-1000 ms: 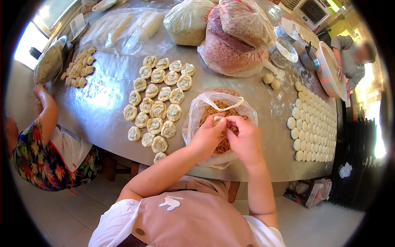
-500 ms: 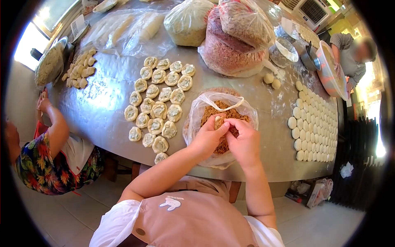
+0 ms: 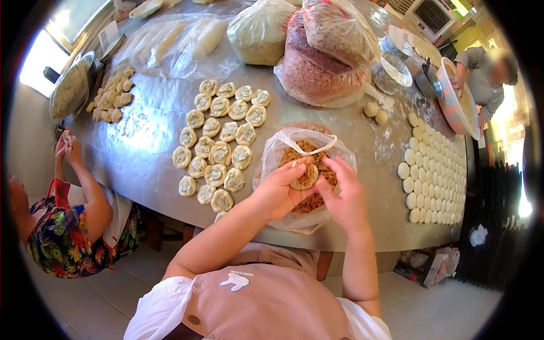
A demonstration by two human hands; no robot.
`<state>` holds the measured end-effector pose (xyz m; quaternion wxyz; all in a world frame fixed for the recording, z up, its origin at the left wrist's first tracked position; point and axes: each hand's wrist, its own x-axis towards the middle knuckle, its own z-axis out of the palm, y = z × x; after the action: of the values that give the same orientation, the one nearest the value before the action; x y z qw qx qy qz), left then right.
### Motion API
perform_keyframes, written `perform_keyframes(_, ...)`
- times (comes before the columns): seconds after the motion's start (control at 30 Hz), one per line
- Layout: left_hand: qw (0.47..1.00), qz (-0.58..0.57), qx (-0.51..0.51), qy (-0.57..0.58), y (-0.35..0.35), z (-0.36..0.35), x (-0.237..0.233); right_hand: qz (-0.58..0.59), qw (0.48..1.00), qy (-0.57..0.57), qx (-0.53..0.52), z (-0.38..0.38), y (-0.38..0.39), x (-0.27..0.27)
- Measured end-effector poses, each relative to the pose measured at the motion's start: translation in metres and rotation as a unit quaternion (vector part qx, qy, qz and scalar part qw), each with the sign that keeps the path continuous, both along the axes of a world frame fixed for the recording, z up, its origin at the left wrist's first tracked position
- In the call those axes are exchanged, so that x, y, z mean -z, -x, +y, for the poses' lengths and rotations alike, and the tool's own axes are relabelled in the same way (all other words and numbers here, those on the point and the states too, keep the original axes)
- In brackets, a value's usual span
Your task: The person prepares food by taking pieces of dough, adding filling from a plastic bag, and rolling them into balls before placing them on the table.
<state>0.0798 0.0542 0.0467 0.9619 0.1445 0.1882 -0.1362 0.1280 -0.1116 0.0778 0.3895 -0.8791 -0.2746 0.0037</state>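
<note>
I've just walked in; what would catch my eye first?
Probably the bulging plastic bags at the far middle of the metal table. Next, the rows of pale dough rounds on the right. In front, the left hand holds a dough piece above an open bag of brown, crumbly mixture.

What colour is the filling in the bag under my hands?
The filling is reddish brown, seen best in the head view.

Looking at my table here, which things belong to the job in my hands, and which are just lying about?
Part of the job:
left hand, holding a dough piece
right hand, close by
brown filling in its plastic bag
probably filled pieces, dough rounds

Seemingly just lying about:
white wad
floor clutter
vented unit
</note>
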Motion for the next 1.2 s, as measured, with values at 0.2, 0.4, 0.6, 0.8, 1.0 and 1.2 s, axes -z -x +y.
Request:
perform_keyframes(0.2, 0.997, 0.045, 0.050, 0.044, 0.004, -0.001, -0.020, -0.040, 0.996, 0.021, -0.074, 0.006, 0.008, 0.012)
perform_keyframes(0.4, 0.994, -0.034, 0.078, 0.061, 0.013, -0.005, 0.000, -0.150, 0.987, 0.004, -0.056, 0.015, 0.013, 0.021)
perform_keyframes(0.6, 0.988, -0.017, 0.100, -0.118, 0.013, -0.009, -0.006, -0.177, 0.983, -0.039, -0.026, 0.027, 0.018, 0.028)
perform_keyframes(0.8, 0.994, -0.060, 0.084, 0.026, 0.015, -0.007, -0.017, -0.164, 0.985, -0.049, -0.023, 0.022, 0.018, 0.017)
perform_keyframes(1.0, 0.997, -0.026, 0.060, -0.034, 0.019, -0.020, -0.014, -0.216, 0.975, -0.048, -0.008, 0.025, 0.023, 0.016)
perform_keyframes(1.2, 0.981, -0.035, 0.086, -0.171, 0.019, -0.023, -0.013, -0.180, 0.974, -0.137, 0.017, 0.037, 0.033, 0.020)
